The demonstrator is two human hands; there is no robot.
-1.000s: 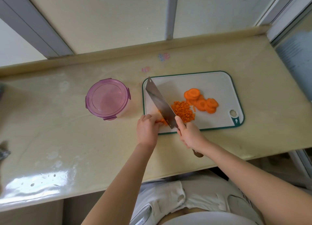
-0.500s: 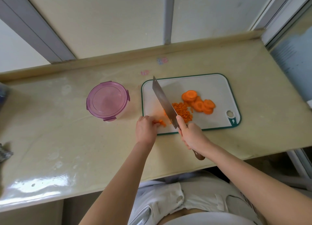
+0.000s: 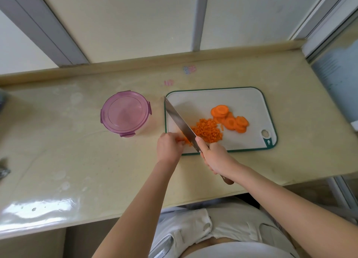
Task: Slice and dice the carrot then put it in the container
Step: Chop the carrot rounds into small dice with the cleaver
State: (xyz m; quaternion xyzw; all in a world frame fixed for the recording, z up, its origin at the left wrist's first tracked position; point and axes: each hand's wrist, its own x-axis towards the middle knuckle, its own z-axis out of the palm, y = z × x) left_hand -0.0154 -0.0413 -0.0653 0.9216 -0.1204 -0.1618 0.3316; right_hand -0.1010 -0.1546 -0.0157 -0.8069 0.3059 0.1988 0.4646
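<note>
Head view, right hand (image 3: 217,157) curled round the cleaver (image 3: 180,123) handle, left hand (image 3: 168,148) fingertips pinching carrot strips (image 3: 185,139) mid-frame on the white cutting board (image 3: 232,98), diced carrot (image 3: 208,132) and carrot slices (image 3: 230,120) just right, lidded purple container (image 3: 125,115) left of centre.

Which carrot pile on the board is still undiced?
The round slices at the right of the cutting board, by its hang hole: whole overlapping discs. The diced pile beside the knife is small cubes.
</note>
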